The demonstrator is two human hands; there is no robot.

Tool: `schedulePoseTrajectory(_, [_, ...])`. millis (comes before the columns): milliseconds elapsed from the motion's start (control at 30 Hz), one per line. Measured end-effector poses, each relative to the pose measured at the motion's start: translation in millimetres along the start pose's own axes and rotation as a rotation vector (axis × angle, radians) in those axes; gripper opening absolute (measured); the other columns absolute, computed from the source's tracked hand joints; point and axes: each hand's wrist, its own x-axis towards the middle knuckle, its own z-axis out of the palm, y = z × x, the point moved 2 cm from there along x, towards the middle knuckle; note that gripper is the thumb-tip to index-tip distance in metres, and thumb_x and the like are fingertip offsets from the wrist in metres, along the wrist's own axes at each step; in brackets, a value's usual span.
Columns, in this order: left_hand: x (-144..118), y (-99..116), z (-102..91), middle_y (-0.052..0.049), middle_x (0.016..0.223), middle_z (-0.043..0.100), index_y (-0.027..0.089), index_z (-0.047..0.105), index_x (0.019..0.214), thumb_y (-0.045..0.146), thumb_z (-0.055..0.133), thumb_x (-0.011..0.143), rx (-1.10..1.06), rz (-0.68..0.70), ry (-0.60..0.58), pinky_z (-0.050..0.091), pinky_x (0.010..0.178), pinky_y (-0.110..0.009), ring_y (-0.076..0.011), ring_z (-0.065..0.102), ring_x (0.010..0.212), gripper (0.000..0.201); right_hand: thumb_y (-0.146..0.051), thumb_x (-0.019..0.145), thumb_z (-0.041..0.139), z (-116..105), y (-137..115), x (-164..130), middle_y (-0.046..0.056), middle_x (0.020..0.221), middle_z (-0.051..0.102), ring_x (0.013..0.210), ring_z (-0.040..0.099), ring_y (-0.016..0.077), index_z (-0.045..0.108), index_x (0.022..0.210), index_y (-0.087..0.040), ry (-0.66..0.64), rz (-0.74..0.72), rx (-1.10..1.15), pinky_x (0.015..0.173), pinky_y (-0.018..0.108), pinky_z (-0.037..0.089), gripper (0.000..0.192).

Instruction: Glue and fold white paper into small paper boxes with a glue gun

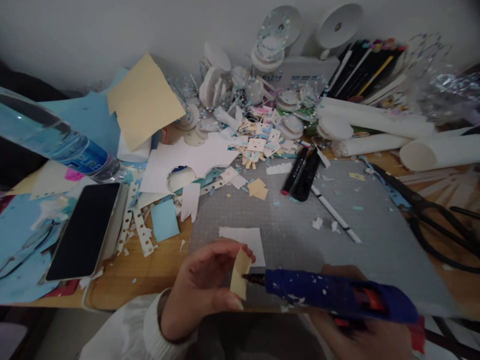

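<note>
While my left hand (202, 287) pinches a small tan paper piece (240, 273) between thumb and fingertips, holding it upright at the near edge of the desk, my right hand (369, 332) is closed around the grip of a blue glue gun (330, 295). The gun lies nearly level, its dark nozzle (252, 277) pointing toward my left hand and touching the face of the paper piece. White flecks dot the gun's barrel, and an orange patch shows near my right hand's fingers.

Just beyond my left fingertips a white paper rectangle (245, 241) lies flat on the grey cutting mat (300, 225), which spreads out ahead of both hands. Farther out on the mat, two black markers (302, 175) lie side by side, with a white pen (335, 215) slanting beside them. Black scissors (435, 220) lie beyond my right hand, at the mat's right edge. To the left of my left hand, a dark-screened phone (86, 230) rests on the wooden desk (150, 275), and past it a clear water bottle (52, 137) lies tilted. A blue square of paper (164, 220) sits between the phone and the mat. At the far side, well apart from both hands, paper scraps (258, 135), white rolls (378, 127) and a large tan sheet (144, 102) are heaped against the wall.
</note>
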Motion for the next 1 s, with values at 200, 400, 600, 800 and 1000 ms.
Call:
schedulePoseTrajectory(200, [-0.4, -0.3, -0.1, -0.003, 0.102, 0.07, 0.024, 0.07, 0.109, 0.021, 0.086, 0.062, 0.013, 0.018, -0.037, 0.05, 0.084, -0.019, -0.0147, 0.065, 0.095, 0.049, -0.034, 0.081, 0.051, -4.0, -7.1, 13.1, -0.003, 0.067, 0.062, 0.058, 0.064, 0.0158, 0.052, 0.087, -0.028, 0.033, -0.019, -0.048, 0.055, 0.026, 0.052, 0.008])
schedulePoseTrajectory(400, [-0.6, -1.9, 0.2, -0.003, 0.101, 0.071, 0.024, 0.07, 0.108, 0.018, 0.086, 0.062, -0.011, 0.012, -0.036, 0.051, 0.085, -0.022, -0.0156, 0.065, 0.095, 0.049, -0.04, 0.083, 0.053, -1.6, -7.3, 5.4, -0.002, 0.067, 0.063, 0.057, 0.063, 0.0161, 0.053, 0.087, -0.027, 0.035, 0.016, 0.02, 0.051, 0.025, 0.05, 0.014])
schedulePoseTrajectory(600, [0.2, -2.3, 1.2, -0.002, 0.098, 0.073, 0.024, 0.072, 0.104, 0.022, 0.087, 0.06, -0.067, -0.024, 0.012, 0.051, 0.084, -0.018, -0.0143, 0.067, 0.093, 0.046, -0.052, 0.083, 0.052, -2.2, -0.9, -3.0, 0.0, 0.07, 0.063, 0.061, 0.062, 0.0187, 0.054, 0.085, -0.027, 0.006, 0.029, -0.031, 0.055, 0.031, 0.048, 0.025])
schedulePoseTrajectory(800, [-0.1, -3.1, 1.8, -0.001, 0.096, 0.073, 0.024, 0.072, 0.103, 0.026, 0.087, 0.059, -0.065, -0.033, 0.014, 0.052, 0.081, -0.017, -0.0138, 0.068, 0.091, 0.047, -0.051, 0.083, 0.052, -0.7, -1.4, -1.2, 0.0, 0.071, 0.063, 0.062, 0.062, 0.0185, 0.055, 0.085, -0.026, 0.03, 0.033, -0.004, 0.054, 0.03, 0.048, 0.025])
schedulePoseTrajectory(1000, [0.4, -3.3, 1.8, -0.003, 0.09, 0.072, 0.023, 0.073, 0.1, 0.029, 0.088, 0.057, -0.013, -0.055, -0.01, 0.053, 0.076, -0.021, -0.0147, 0.068, 0.084, 0.046, -0.035, 0.082, 0.053, -1.1, -14.7, 8.6, -0.004, 0.065, 0.06, 0.054, 0.057, 0.0129, 0.053, 0.08, -0.026, 0.034, 0.02, 0.12, 0.051, 0.025, 0.044, 0.009])
